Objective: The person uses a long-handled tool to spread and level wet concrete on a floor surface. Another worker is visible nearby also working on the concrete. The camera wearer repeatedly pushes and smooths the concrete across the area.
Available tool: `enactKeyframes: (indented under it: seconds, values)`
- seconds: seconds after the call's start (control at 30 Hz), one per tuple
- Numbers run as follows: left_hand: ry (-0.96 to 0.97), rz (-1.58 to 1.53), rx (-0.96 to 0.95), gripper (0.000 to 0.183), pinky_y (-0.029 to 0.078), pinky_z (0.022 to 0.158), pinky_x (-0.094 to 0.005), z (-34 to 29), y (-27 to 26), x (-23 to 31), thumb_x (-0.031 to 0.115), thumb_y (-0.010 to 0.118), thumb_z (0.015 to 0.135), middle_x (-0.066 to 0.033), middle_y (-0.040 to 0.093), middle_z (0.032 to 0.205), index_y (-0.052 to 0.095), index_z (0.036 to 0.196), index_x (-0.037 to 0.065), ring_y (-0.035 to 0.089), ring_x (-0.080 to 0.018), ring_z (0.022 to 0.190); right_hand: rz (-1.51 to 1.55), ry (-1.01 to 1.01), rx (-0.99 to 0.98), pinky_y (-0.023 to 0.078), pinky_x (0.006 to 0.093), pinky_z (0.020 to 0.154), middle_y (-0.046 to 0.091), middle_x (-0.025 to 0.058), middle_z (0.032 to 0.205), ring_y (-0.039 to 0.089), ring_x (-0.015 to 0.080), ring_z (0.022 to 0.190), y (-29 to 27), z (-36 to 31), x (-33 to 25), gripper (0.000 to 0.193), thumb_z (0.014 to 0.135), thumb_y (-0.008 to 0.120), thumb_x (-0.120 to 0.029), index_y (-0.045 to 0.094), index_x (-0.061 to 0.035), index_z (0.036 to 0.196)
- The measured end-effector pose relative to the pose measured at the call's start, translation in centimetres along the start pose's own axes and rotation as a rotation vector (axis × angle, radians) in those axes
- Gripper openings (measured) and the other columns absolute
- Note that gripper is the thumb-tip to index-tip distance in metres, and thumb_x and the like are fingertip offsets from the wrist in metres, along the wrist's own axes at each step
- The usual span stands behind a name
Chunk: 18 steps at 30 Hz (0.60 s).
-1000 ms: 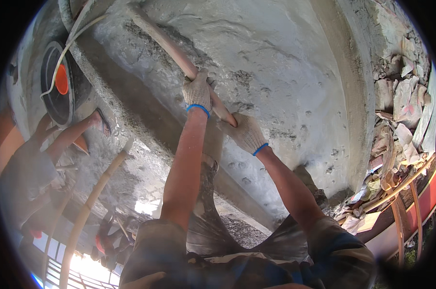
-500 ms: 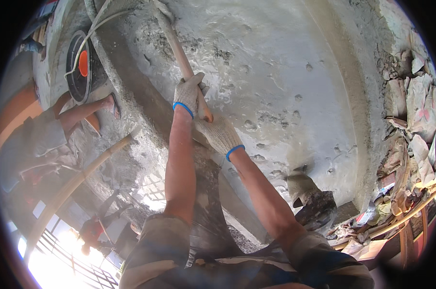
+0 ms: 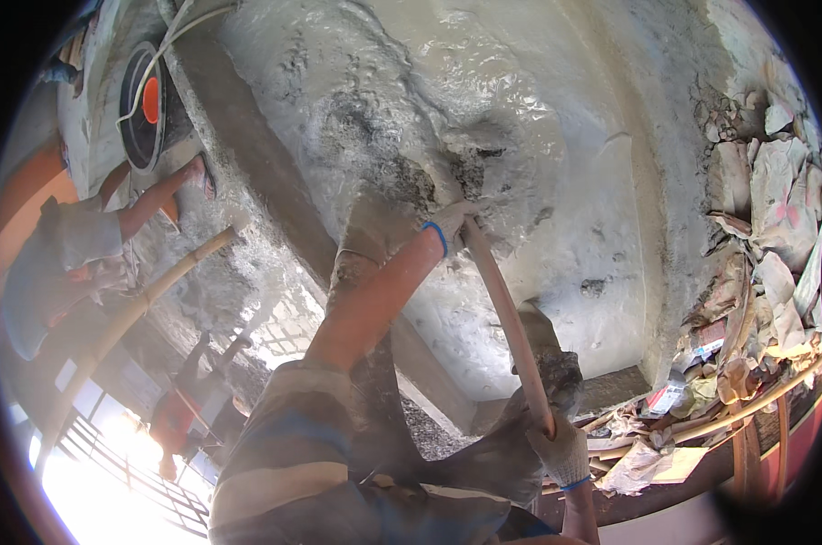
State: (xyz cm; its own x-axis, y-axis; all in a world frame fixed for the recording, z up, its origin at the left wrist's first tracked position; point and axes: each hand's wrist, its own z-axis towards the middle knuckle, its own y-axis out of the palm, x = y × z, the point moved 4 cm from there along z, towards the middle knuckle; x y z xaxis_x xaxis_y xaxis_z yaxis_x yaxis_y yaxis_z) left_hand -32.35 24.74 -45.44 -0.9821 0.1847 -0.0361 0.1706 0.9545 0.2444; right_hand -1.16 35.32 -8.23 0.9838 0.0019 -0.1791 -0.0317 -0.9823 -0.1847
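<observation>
Both my hands, in pale knit gloves with blue cuffs, are closed around the wooden handle (image 3: 506,318) of a long tool. My left hand (image 3: 456,221) grips it far down, close to the wet grey cement mix (image 3: 565,182). Beside my right hip, my right hand (image 3: 561,451) wraps the upper end. The handle slants from that hand away and to the left. Wet mix and my left hand hide most of the tool's head, so its kind does not show. My boots (image 3: 542,336) stand in the mix on either side of the handle.
A raised concrete edge (image 3: 247,136) bounds the mix at left. Beyond it are a black tub (image 3: 143,109) holding something orange, a slanting pole (image 3: 147,300) and another person (image 3: 75,236). Torn paper sacks (image 3: 774,200) and scrap wood (image 3: 756,409) pile up at right.
My right hand has drawn back toward my right hip, and my left hand has moved right and nearer. The handle has swung round to slant the other way. Fresh ridges mark the mix.
</observation>
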Motion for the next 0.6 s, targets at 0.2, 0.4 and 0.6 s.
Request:
enactKeyframes:
  seconds: [0.2,0.4,0.6]
  values:
    - [-0.244,-0.096,0.027,0.013,0.064,0.080,-0.0458,0.7,-1.5,-4.2,0.016,0.071,0.100,-0.0090,0.066,0.093,0.063,0.106,0.008,0.069,-0.0250,0.083,-0.369,0.091,0.098,0.058,0.0512,0.065,0.073,0.0223,0.076,0.075,0.0440,0.075,-1.2,-0.3,2.3,0.035,0.084,0.083,-0.035,0.071,-0.0029,0.090]
    - [-0.107,-0.153,0.026,0.020,0.064,0.078,-0.0440,0.3,-4.5,7.4,0.019,0.073,0.098,-0.0093,0.065,0.099,0.062,0.110,0.007,0.068,-0.0242,0.087,-0.374,-0.010,0.122,0.058,0.0530,0.070,0.073,0.0226,0.077,0.074,0.0452,0.078,1.5,6.5,-3.3,0.033,0.084,0.083,-0.033,0.071,-0.0040,0.090]
    - [0.339,-0.341,0.238,0.030,0.059,0.071,-0.0403,-2.1,-10.5,24.1,0.022,0.077,0.092,-0.0075,0.064,0.098,0.065,0.115,0.007,0.065,-0.0215,0.082,-0.286,-0.218,0.125,0.057,0.0533,0.066,0.071,0.0221,0.075,0.073,0.0456,0.075,3.1,17.2,-18.0,0.030,0.086,0.083,-0.032,0.070,-0.0059,0.093]
